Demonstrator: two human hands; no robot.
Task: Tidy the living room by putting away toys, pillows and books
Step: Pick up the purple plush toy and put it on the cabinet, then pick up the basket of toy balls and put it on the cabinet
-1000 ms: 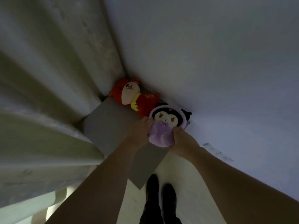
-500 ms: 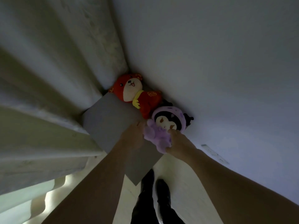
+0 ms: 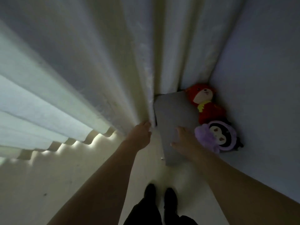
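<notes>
A purple plush doll with a black-and-white face lies on a grey cabinet top, against the wall. Just beyond it a red plush fox leans in the corner. My right hand hovers over the grey top with fingers spread, just left of the purple doll and holding nothing. My left hand is at the edge of the curtain, fingertips touching the fabric; its fingers are partly hidden.
The pale curtain hangs in deep folds across the left, with light coming under its hem. A white wall runs along the right. My dark shoes stand on the light floor below the cabinet.
Both hands have let go of the purple doll, which now lies on the grey top. My left hand has moved left to the curtain edge. The view has swung left.
</notes>
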